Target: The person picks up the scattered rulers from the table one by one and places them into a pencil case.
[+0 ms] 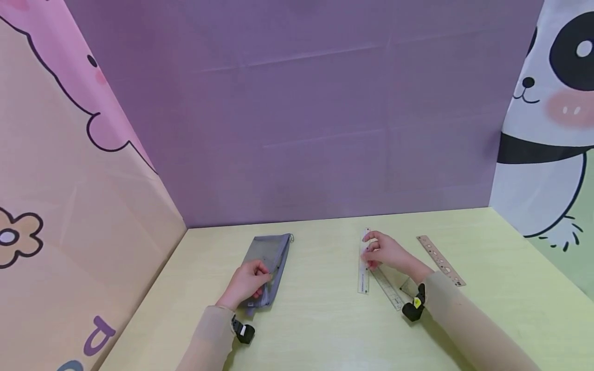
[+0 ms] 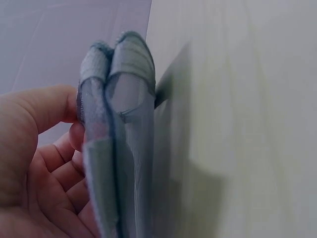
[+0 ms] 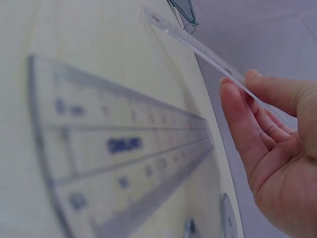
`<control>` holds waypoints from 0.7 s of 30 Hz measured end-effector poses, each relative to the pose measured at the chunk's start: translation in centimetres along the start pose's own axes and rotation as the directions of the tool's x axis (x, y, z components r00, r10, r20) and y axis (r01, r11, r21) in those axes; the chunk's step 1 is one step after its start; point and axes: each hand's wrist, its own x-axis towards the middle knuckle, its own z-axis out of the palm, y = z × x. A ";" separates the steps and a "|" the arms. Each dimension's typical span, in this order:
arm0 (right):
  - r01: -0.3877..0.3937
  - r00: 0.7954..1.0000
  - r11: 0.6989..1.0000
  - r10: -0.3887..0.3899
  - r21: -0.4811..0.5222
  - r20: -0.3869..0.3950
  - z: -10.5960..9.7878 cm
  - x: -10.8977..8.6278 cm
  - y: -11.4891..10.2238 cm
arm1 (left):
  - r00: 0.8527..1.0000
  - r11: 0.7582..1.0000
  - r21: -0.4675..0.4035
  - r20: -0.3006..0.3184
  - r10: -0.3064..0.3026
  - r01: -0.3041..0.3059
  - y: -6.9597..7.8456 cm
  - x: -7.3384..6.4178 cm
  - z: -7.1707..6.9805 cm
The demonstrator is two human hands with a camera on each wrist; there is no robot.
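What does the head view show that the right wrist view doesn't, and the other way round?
Only the head view: the left hand gripping the grey pouch, and the panda print.

Only the right wrist view: the palm of the right hand, and blurred digits and lettering on a clear ruler on the table.

Both: that ruler, another ruler pinched by the right hand, part of the pouch and the purple backdrop.

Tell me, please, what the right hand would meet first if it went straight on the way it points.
Beyond the clear ruler it pinches, the right hand would probably meet the purple backdrop first, though depth is unclear.
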 end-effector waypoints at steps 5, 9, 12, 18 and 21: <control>-0.013 1.000 0.999 0.014 0.049 -0.003 0.1 -0.4 -0.2 | 1.000 1.000 -0.003 0.002 -0.004 0.004 -0.1 0.1 0.0; -0.024 1.000 0.997 0.024 0.076 0.004 0.0 -0.6 -0.2 | 1.000 1.000 0.001 0.002 0.005 -0.005 -0.1 0.0 0.0; -0.023 1.000 0.993 0.020 0.113 0.022 0.0 -0.6 -0.1 | 1.000 1.000 0.006 0.003 0.009 -0.009 0.0 0.0 0.0; -0.026 0.998 0.985 0.016 0.170 0.061 -0.2 -0.6 0.2 | 1.000 1.000 0.010 0.002 0.005 -0.005 0.0 0.1 0.0; -0.029 0.997 0.982 0.016 0.186 0.070 -0.2 -0.7 0.1 | 1.000 1.000 0.013 0.003 0.010 -0.010 -0.1 0.1 0.1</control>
